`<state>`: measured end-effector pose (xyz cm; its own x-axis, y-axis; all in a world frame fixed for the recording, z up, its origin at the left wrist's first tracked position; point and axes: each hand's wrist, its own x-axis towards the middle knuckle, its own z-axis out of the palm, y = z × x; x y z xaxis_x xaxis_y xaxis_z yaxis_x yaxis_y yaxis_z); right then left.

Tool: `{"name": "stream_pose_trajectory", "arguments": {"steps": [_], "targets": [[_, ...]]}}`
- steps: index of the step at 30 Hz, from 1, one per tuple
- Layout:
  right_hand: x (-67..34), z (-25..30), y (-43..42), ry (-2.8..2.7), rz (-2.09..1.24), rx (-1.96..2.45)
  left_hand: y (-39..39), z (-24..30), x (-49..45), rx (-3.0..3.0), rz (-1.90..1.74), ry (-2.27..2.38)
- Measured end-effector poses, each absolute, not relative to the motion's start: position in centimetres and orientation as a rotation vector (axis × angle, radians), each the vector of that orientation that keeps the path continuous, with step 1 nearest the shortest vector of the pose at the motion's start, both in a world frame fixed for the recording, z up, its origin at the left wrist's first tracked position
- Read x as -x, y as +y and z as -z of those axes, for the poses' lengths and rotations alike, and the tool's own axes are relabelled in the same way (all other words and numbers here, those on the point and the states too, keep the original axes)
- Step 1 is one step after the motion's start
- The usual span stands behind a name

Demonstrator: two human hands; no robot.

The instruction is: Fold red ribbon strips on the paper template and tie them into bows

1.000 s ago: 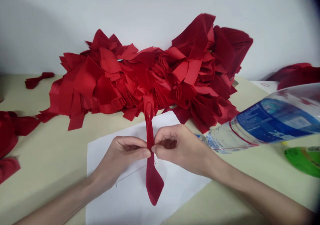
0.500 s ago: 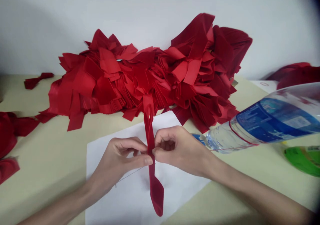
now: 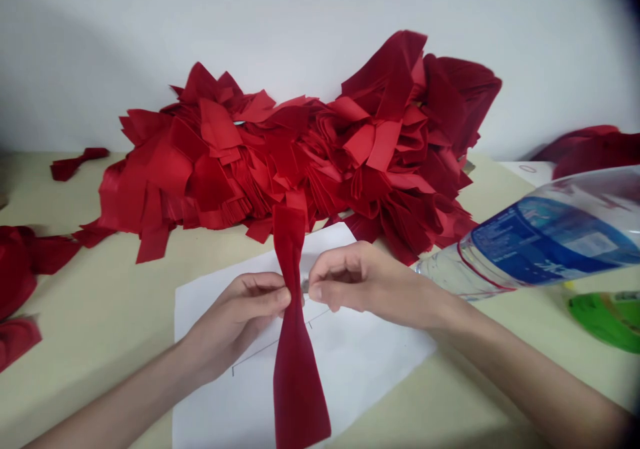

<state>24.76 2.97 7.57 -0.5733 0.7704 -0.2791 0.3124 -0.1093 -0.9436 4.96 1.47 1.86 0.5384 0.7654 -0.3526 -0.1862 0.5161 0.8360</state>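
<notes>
A long dark red fabric strip (image 3: 297, 376) runs from the near edge of the view up toward the pile, narrowed at its middle into a bow-like waist. My left hand (image 3: 240, 319) pinches that waist from the left with thumb and fingers closed. My right hand (image 3: 360, 282) pinches it from the right, fingers curled shut. Both hands hover over a white sheet of paper (image 3: 350, 362) marked with thin pencil lines.
A big heap of red fabric pieces (image 3: 300, 149) lies against the wall behind the paper. More red fabric lies at the left edge (image 3: 20, 282) and far right (image 3: 590, 146). A clear plastic bottle with a blue label (image 3: 540, 239) lies on its side at right, beside a green lid (image 3: 607, 319).
The strip has turned from edge-on to flat, now showing its full width, and its near end reaches lower. Both hands stayed pinching the middle.
</notes>
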Motion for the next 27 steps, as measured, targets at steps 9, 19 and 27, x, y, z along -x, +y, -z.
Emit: {"name": "stream_pose_trajectory", "arguments": {"steps": [9,19,27], "targets": [[-25.5,-7.0,3.6,-1.847,-1.856,1.128,1.3,-1.5,-5.4,-0.731,-0.662,0.491],[-25.5,-6.9,3.8,-1.887,-2.007,1.018,0.8,-2.3,-5.6,-0.721,-0.589,0.440],[-25.8,-6.6,3.7,-2.009,-2.039,0.762,-0.9,-2.7,-6.2,-0.719,-0.239,0.585]]}}
